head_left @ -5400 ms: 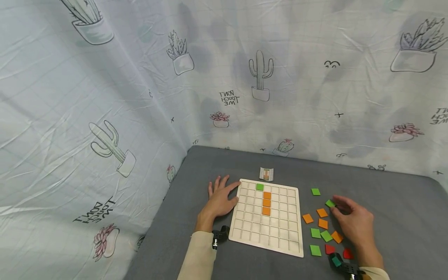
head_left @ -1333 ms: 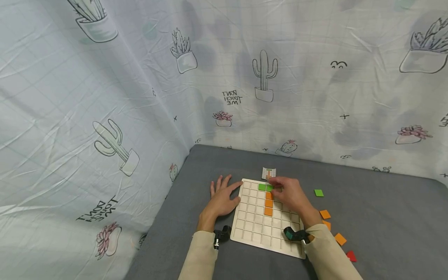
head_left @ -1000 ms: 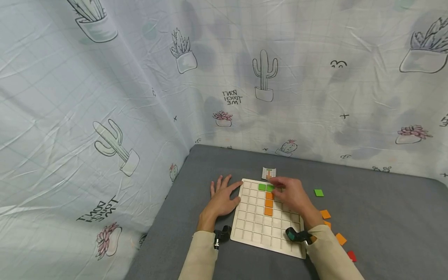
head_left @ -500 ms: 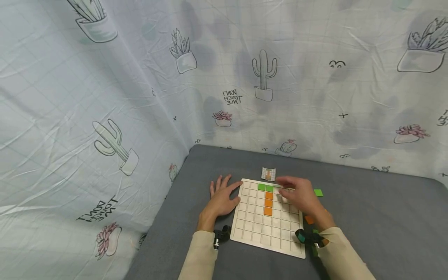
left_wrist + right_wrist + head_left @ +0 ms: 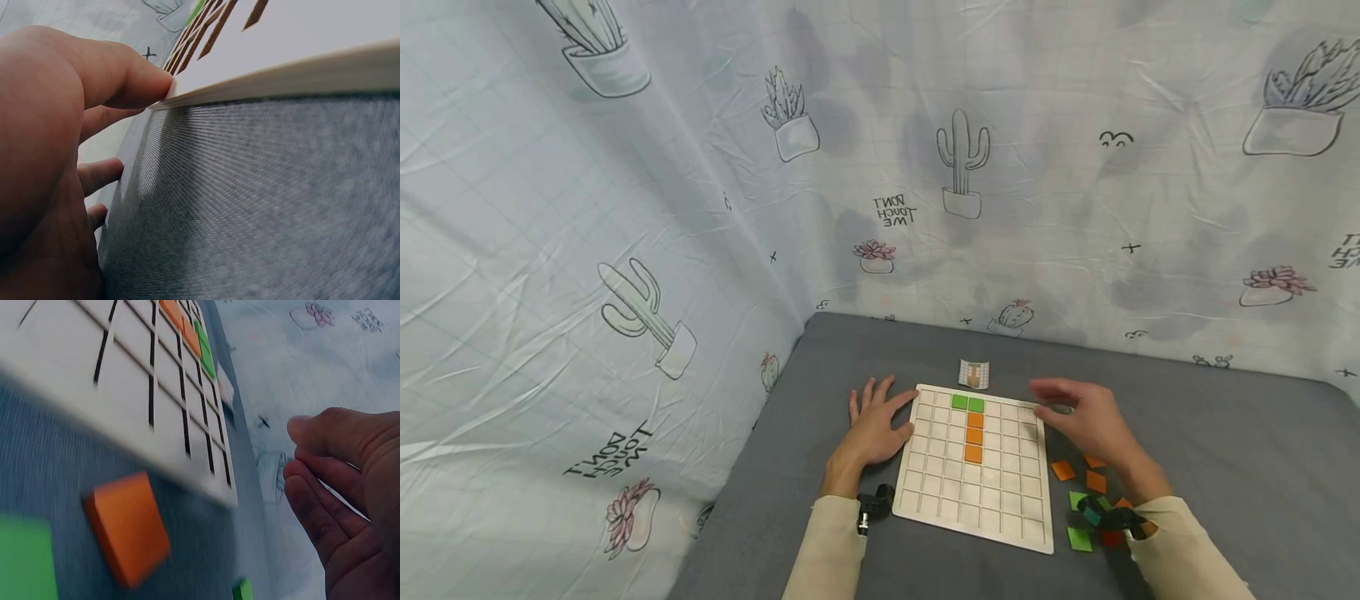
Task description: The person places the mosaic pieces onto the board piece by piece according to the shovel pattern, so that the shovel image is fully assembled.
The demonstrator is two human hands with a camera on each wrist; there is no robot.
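Left hand (image 5: 871, 431) against grid board (image 5: 942, 490), right hand (image 5: 1087, 415) (half-curled) perhaps above its corner.

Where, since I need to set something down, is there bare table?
The gray table is bare right of the right hand and right sleeve, and in the strip between the card and patterned backdrop. It is crowded between the board and right sleeve, where loose tiles lie.
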